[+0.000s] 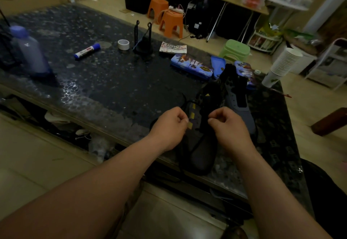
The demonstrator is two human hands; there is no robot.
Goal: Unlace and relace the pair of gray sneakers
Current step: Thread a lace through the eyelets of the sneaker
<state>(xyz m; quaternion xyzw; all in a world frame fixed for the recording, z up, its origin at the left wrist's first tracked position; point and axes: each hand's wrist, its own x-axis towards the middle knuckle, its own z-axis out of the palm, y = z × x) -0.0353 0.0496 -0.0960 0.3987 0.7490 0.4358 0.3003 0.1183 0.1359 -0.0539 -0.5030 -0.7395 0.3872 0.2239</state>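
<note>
Gray near sneaker [201, 152] sits at table [112, 80] edge, 2nd sneaker [238, 105] just behind. Hands apart: left hand [169, 127], right hand [228, 126] each pinching black lace [194, 102]. Pull both sides evenly, 1 eyelet row at a time.

Two bare arms fill the lower half of the frame, uncovered as far as the edges show them. The left forearm [84, 191] enters broad from the lower left corner and narrows toward the wrist. The right forearm [262, 182] enters from the lower right and looks slimmer in the picture. Both are smooth and rounded. The left hand [169, 126] and the right hand [228, 126], just below the middle of the frame, are fleshy with short fingers. The left thumbnail [186, 120] and the right thumbnail [210, 120] are cut short and plain. Low at the right edge, dark cloth [326, 191] may be a trouser leg, though the dim light hides it.
</note>
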